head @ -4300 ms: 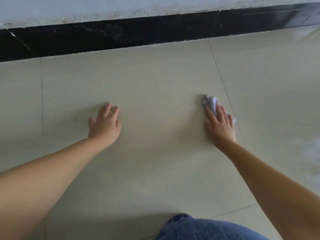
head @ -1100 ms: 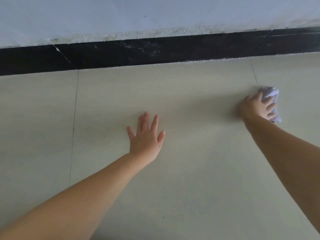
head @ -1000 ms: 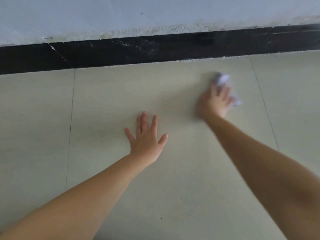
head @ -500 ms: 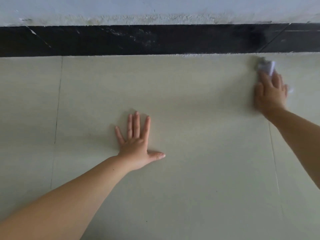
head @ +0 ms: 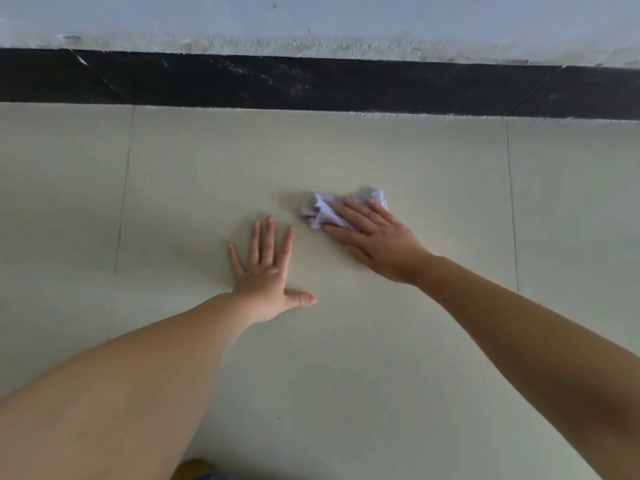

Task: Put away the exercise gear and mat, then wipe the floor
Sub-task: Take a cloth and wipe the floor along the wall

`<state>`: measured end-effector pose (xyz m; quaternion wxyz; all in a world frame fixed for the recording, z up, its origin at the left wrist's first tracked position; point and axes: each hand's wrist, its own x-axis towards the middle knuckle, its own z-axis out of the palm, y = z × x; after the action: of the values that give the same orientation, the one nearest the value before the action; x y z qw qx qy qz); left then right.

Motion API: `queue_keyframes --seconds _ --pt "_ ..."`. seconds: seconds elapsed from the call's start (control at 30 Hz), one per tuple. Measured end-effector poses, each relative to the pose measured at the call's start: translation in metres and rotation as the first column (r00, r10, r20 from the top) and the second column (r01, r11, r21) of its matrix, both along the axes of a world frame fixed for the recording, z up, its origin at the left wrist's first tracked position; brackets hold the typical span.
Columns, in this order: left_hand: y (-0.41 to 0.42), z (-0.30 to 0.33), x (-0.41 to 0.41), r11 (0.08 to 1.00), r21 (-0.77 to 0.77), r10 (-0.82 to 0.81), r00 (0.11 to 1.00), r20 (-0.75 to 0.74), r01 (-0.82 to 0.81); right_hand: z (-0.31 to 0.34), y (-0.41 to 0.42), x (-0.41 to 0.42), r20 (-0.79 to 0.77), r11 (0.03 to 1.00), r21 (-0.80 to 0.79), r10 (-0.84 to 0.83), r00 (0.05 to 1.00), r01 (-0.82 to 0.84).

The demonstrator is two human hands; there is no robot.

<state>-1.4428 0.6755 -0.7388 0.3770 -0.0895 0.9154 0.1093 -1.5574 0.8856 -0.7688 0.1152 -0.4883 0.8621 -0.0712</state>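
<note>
Since half a second ago, right hand (head: 377,242) and cloth (head: 327,209) have slid from beside the baseboard at 2 o'clock back to centre. Left hand (head: 266,271) flat on floor (head: 381,358), fingers spread, holding nothing. At its 1 o'clock, right hand's straight fingers press the crumpled cloth down. Beyond, 12 o'clock: black baseboard (head: 311,84), white wall (head: 311,19).

The floor (head: 346,375) is pale cream-green tile crossed by thin dark grout lines. Along the floor's far edge runs a black skirting band (head: 311,83) with faint white veins; above that band the wall (head: 311,15) is pale blue-grey. The crumpled cloth (head: 323,211) on the floor is pale lilac-white.
</note>
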Motion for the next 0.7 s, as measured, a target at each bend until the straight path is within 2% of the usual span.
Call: queue_keyframes --seconds 0.07,0.1,0.13,0.17,0.23,0.27,0.3,0.37,0.4,0.43,0.47,0.53,0.57,0.63,0.7 --pt "-0.002 -0.001 0.0 1.0 0.012 -0.008 1.0 -0.003 0.008 -0.003 0.057 -0.019 -0.062 0.973 0.018 -0.23 0.971 0.231" --pt "-0.002 0.0 0.0 1.0 0.022 -0.01 1.0 0.0 0.01 -0.002 0.087 -0.027 -0.045 0.91 0.052 -0.409 0.911 0.411" --pt "-0.002 -0.002 0.001 1.0 0.03 -0.008 1.0 -0.006 0.009 0.004 0.114 -0.033 -0.028 0.794 0.081 -0.602 0.798 0.602" --pt "-0.002 -0.003 0.001 1.0 0.024 -0.006 1.0 -0.014 0.006 0.01 0.133 -0.036 -0.021 0.634 0.118 -0.768 0.641 0.764" --pt "-0.002 -0.004 -0.001 1.0 -0.001 -0.023 1.0 -0.008 0.023 0.021 0.147 -0.03 0.015 0.362 0.212 -0.93 0.367 0.908" --pt "-0.002 -0.004 -0.001 0.999 -0.01 -0.037 0.999 0.002 0.037 0.024 0.14 -0.02 0.022 0.295 0.235 -0.954 0.298 0.926" --pt "-0.001 -0.003 -0.001 0.999 -0.013 -0.04 0.999 0.003 0.04 0.025 0.124 -0.006 0.021 0.268 0.236 -0.962 0.271 0.934" --pt "-0.001 -0.005 0.0 1.0 0.002 -0.008 1.0 -0.026 0.008 0.019 0.074 0.03 0.031 0.29 0.22 -0.956 0.291 0.931" --pt "-0.001 -0.006 -0.001 1.0 0.013 0.009 0.999 -0.039 -0.009 0.016 0.047 0.052 0.034 0.333 0.213 -0.942 0.334 0.918" --pt "-0.001 -0.006 -0.002 1.0 0.022 0.021 0.999 -0.047 -0.02 0.013 0.021 0.076 0.042 0.413 0.198 -0.91 0.413 0.889" --pt "0.0 -0.007 -0.002 0.999 0.028 0.029 0.998 -0.049 -0.027 0.012 -0.003 0.102 0.036 0.53 0.178 -0.845 0.533 0.829" --pt "0.001 -0.008 -0.002 0.998 0.037 0.053 0.997 -0.047 -0.051 0.013 -0.036 0.15 0.015 0.754 0.161 -0.648 0.762 0.637" --pt "0.001 -0.009 -0.002 0.997 0.039 0.07 0.996 -0.047 -0.068 0.015 -0.041 0.163 0.032 0.828 0.182 -0.544 0.838 0.53" --pt "0.001 -0.008 -0.003 0.997 0.035 0.073 0.996 -0.047 -0.072 0.019 -0.027 0.168 0.067 0.917 0.199 -0.365 0.928 0.347" --pt "0.001 -0.006 -0.003 0.998 0.029 0.055 0.997 -0.047 -0.053 0.022 0.008 0.161 0.097 0.94 0.266 -0.245 0.965 0.212"
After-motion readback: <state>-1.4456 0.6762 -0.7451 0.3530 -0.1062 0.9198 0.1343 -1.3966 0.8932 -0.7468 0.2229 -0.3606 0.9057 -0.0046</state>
